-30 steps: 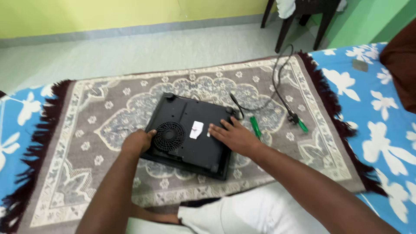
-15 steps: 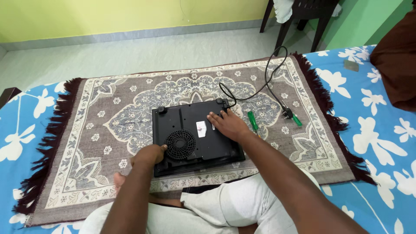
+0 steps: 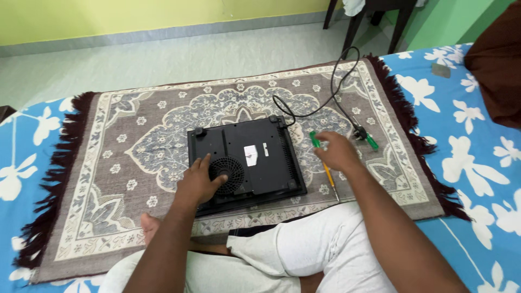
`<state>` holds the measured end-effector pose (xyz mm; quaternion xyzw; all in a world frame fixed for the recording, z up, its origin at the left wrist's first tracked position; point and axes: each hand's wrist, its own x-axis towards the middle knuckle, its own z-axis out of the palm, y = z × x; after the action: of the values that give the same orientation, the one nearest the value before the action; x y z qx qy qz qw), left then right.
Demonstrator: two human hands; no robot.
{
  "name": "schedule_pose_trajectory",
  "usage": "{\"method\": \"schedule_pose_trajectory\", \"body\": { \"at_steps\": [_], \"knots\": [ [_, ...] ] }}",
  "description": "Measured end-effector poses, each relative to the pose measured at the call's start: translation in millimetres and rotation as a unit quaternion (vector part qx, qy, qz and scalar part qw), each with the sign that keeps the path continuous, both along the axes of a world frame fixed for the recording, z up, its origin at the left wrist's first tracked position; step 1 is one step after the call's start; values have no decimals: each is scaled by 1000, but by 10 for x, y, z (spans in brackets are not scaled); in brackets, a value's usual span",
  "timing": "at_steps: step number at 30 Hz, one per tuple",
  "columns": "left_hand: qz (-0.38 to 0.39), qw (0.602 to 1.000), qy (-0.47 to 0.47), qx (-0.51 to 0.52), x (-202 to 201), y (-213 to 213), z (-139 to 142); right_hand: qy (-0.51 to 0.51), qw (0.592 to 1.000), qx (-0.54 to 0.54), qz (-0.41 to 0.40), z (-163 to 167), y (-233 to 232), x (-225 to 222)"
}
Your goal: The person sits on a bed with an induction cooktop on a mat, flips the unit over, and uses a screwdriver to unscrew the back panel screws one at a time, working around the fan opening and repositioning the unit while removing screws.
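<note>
Nearest the camera, the person sits cross-legged on the floor in white trousers (image 3: 304,249), one bare foot (image 3: 147,225) showing at the near edge of a rug (image 3: 108,179). The rug is grey and cream with a floral medallion pattern and a dark fringe at both short ends. It lies over a blue sheet (image 3: 477,163) printed with white flowers, which shows on both sides of it.

On the rug, just in front of the knees, a black cooktop (image 3: 255,157) lies upside down, its round fan grille and a small white label facing up. The left hand (image 3: 201,182) rests flat on it, fingers spread, at the grille's left edge. The right hand (image 3: 336,152) is off the cooktop to its right, fingers curled loosely over a green-handled screwdriver (image 3: 324,165) lying on the rug; whether it grips the tool cannot be told. A second green screwdriver (image 3: 370,141) lies a little further right, beside the plug.

A black cord (image 3: 331,92) runs from the cooktop's far right corner, loops across the rug and ends at that plug.

Beyond the rug the floor (image 3: 163,54) is pale tile, meeting a yellow wall (image 3: 108,16) with a grey skirting. Dark chair legs (image 3: 369,21) stand at the far right near a green wall. A brown cushion (image 3: 496,65) sits at the right edge.
</note>
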<state>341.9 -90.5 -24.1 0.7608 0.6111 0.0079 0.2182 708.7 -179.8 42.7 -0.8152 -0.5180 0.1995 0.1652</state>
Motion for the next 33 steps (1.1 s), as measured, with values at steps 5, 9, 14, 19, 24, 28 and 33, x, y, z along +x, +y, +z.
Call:
{"method": "schedule_pose_trajectory", "body": {
  "at_steps": [5, 9, 14, 19, 24, 28, 33],
  "knots": [
    [-9, 998, 42, -42, 52, 16, -77, 2, 988, 97, -118, -268, -196, 717],
    [-6, 997, 56, -46, 83, 21, -80, -5, 992, 49, -114, -352, -134, 734],
    [-14, 996, 75, -53, 122, 19, -79, 5, 995, -71, -70, -214, -40, 342],
    [-16, 994, 88, -54, 127, 15, -74, -60, 980, -181, -57, -60, 41, 79],
    [-5, 996, 71, -56, 136, 25, -59, -20, 989, -139, -53, -205, 71, 132],
    [2, 997, 59, -48, 165, 16, -1, 28, 997, -47, -53, -303, 119, 198],
    [3, 1000, 18, -6, 231, -38, 178, 51, 995, 88, -18, -295, 165, 72]
  ]
}}
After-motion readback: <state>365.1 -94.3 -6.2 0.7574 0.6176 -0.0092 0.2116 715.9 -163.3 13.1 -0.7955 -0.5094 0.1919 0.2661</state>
